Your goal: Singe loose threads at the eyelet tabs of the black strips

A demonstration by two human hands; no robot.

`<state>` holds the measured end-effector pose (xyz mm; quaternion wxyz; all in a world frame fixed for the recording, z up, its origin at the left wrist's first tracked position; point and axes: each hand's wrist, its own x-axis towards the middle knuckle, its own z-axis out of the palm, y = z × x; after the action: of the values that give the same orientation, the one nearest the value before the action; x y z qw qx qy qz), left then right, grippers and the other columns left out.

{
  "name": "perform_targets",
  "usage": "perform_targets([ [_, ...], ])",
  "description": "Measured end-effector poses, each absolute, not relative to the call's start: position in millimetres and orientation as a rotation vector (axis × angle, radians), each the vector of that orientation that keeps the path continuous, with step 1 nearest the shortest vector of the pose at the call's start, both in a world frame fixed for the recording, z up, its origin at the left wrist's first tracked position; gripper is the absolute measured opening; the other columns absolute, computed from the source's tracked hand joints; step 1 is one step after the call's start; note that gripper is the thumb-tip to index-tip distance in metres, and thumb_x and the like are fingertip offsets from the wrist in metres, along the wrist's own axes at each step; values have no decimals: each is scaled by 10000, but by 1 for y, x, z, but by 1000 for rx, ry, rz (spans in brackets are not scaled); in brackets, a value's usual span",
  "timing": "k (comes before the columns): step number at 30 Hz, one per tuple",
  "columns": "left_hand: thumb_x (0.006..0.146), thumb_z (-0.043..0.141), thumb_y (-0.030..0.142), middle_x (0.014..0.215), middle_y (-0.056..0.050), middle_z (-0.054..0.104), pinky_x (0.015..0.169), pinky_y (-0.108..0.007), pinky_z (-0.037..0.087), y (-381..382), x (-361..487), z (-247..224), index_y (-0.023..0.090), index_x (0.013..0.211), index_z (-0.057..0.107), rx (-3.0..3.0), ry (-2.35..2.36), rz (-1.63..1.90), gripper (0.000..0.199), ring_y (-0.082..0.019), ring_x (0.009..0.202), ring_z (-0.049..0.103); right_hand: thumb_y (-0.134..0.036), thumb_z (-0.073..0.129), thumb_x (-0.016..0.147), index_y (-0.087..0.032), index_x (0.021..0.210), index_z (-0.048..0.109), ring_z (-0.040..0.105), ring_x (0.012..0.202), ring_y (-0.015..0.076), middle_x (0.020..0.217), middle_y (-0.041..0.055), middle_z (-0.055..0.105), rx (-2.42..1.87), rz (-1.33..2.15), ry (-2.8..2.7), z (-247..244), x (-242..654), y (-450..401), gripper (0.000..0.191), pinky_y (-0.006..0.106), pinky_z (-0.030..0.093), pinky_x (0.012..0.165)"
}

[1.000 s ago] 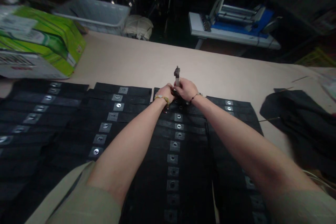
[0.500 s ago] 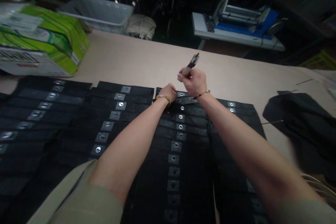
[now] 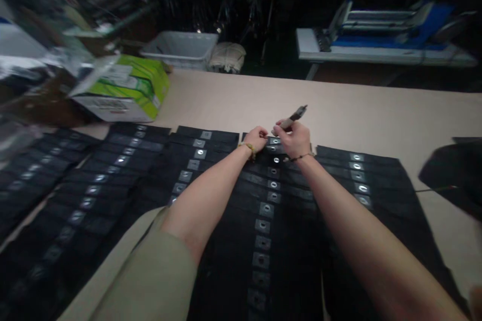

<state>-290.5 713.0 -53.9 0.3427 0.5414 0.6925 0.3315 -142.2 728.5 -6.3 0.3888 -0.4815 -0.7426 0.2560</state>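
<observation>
Columns of overlapping black flat pieces (image 3: 226, 200) lie on the pale table, each with a small grey square patch bearing a light mark. My right hand (image 3: 295, 139) is closed around a short hand tool (image 3: 294, 117) with a pale body and a dark end, which points up and away; its exact kind is unclear. It hovers over the top of the middle column. My left hand (image 3: 256, 138) lies at that column's top left corner, fingers curled; whatever they pinch is too small or blurred to make out.
A green and white carton (image 3: 124, 88) stands at the table's back left. Beyond the table are a grey plastic tub (image 3: 181, 50), a pale bundle (image 3: 228, 57) and a blue machine (image 3: 391, 25) on a white stand. Dark cloth (image 3: 452, 170) lies on the right.
My view has swung left, so the scene sits further right. My right hand has come lower and closer to my left hand, still holding the tool, which is now tilted more to the right.
</observation>
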Motion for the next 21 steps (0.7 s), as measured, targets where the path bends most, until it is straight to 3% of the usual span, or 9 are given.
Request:
perform_targets([
  [4, 810, 665, 133, 998, -10, 741, 875, -207, 494, 683, -340, -33, 187, 1010, 705, 1584, 1751, 994, 212, -114, 910, 655, -435, 664, 771, -146, 944, 746, 723, 764, 259, 799, 93, 755, -1281, 798, -1710, -12, -134, 695, 347, 381, 565, 728],
  [10, 824, 704, 192, 1036, -65, 752, 915, -276, 506, 633, -464, -20, 155, 1066, 728, 1476, 2189, 912, 246, -158, 938, 666, -454, 718, 720, -138, 937, 736, 727, 732, 260, 806, 106, 745, -1353, 1004, -1525, -30, -131, 684, 384, 381, 596, 640],
  [14, 846, 706, 252, 1104, -62, 757, 968, -297, 493, 637, -507, -37, 203, 1137, 742, 1631, 2160, 749, 297, -187, 1015, 675, -450, 760, 680, -135, 937, 719, 731, 729, 242, 800, 93, 737, -1252, 1151, -1456, -27, -181, 676, 408, 370, 612, 635],
  [21, 839, 711, 320, 1054, -24, 782, 928, -263, 501, 657, -528, -59, 250, 1004, 804, 1675, 2006, 650, 202, -194, 1028, 690, -488, 789, 629, -155, 896, 671, 726, 755, 222, 793, 50, 710, -1145, 1298, -1293, -48, -309, 665, 442, 374, 624, 692],
])
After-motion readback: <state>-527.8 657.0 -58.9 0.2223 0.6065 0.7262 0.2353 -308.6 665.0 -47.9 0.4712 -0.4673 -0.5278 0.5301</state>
